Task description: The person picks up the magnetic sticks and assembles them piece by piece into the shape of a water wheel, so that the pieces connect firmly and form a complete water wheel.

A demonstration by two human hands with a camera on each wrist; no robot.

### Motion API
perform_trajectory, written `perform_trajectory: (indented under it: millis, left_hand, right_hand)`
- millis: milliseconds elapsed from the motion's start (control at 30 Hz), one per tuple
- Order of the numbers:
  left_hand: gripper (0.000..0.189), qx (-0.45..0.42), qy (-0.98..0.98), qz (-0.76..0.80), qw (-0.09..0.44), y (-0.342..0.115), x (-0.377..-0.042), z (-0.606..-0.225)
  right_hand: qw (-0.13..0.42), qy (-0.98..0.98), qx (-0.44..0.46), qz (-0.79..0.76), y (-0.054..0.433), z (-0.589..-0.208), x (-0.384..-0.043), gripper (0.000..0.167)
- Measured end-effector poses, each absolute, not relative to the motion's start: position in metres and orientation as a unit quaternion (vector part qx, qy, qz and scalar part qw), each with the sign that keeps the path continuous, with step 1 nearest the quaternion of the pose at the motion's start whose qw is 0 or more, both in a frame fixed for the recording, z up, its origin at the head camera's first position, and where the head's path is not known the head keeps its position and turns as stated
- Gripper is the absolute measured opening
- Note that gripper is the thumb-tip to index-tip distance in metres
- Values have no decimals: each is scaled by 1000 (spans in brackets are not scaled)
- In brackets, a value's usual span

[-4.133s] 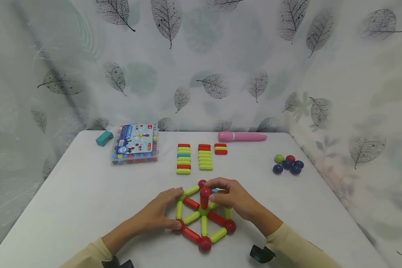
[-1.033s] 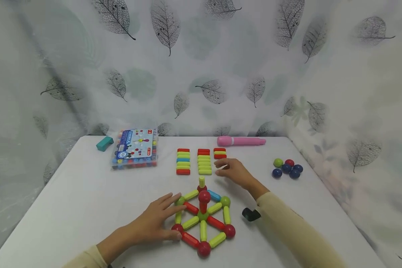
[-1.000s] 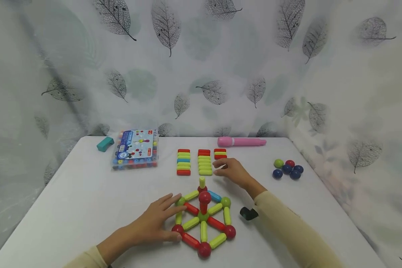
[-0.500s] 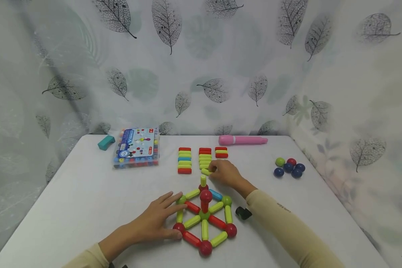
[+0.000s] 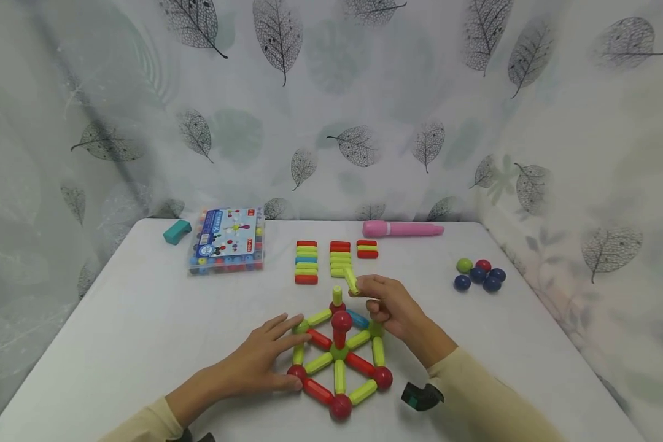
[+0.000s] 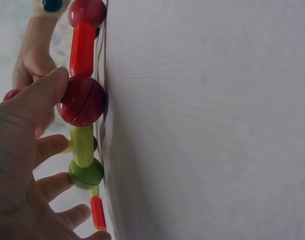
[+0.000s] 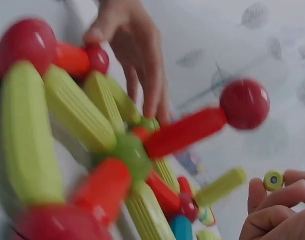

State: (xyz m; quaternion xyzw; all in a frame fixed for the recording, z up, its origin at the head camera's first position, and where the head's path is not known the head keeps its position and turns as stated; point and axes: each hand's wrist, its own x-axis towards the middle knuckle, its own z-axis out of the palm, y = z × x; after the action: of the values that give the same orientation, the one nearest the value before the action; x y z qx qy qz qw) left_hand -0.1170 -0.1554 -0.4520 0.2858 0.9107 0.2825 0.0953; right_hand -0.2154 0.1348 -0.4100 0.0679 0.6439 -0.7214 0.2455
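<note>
A hexagonal frame of magnetic rods and balls lies on the table, with a green ball (image 5: pixel 339 351) at its centre. From that ball a red rod (image 5: pixel 339 338) stands up, topped by a red ball (image 5: pixel 342 321). A yellow-green rod (image 5: pixel 337 296) also stands on the far corner ball. My left hand (image 5: pixel 256 362) rests at the frame's left side, thumb on a red ball (image 6: pixel 82 101) and fingertips by a green ball (image 6: pixel 86 173). Above the frame's far right side, my right hand (image 5: pixel 395 310) pinches a loose yellow-green magnetic rod (image 5: pixel 350 280), its round end facing the right wrist view.
Rows of spare rods (image 5: pixel 306 263) lie beyond the frame. Further back are a boxed set (image 5: pixel 228 240), a teal block (image 5: pixel 177 232) and a pink pen-like object (image 5: pixel 403 229). Several loose balls (image 5: pixel 477 274) sit at the right.
My right hand has taken a yellow-green rod from the near end of the middle row and lifted it toward the frame. Earlier, a yellow-green rod appeared upright on the far corner. My left hand stays put.
</note>
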Motion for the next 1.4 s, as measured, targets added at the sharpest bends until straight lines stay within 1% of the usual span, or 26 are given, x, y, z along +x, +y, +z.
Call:
perform_trajectory:
  millis: [133,233,767,1100,1200,1267,1333,1400]
  left_hand:
    - [77,283,913,280,95,-156,-117,-452]
    - [77,281,912,282,96,-156,-117,-452]
    - [74,283,909,291,94,-155,-117,-453]
    - [74,282,906,297,103,-155,-117,-454]
    - [74,282,907,296,104,-155,-117,-453]
    - [74,282,907,295,103,-154,-118,-453]
    - [74,283,908,293,102,-154,-118,-453]
    - [75,285,908,291,101,-154,-118,-453]
  right_hand:
    - [253,622,75,-737,128,-408,-197,25]
    - [248,629,81,-732,121,-409,-189,22]
    - [243,614,97,-745,113,-414,-170,24]
    - [248,621,58,-741,120,-415,-172,21]
    - [230,640,69,-730,131,-414,-174,26]
    - [207,650,81,-727,146,-414,-180,27]
    - [163,653,89,-734,171,-413,-191,26]
    - [105,645,102,-750,205,-412,-205,17]
